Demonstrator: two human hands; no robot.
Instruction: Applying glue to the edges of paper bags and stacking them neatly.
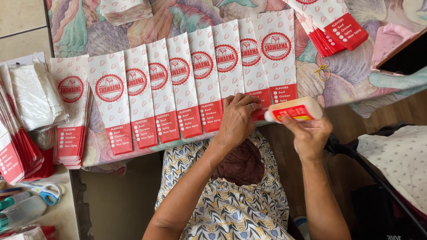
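The glue bottle (296, 110) is lying sideways in the right hand (309, 133), fingers wrapped under it. Its nozzle is pointing at the left hand (238, 119), probably pinching the cap, just over the overlapping paper bags (195, 84).

fanned paper bags (195, 84): 9 | glue bottle (296, 110): 1 | scissors (46, 192): 1 | rubber band (323, 72): 1

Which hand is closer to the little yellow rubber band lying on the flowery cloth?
The right hand. It holds the white glue bottle with the red label, just below the yellow rubber band. The left hand is farther left, resting on the row of red-and-white paper bags.
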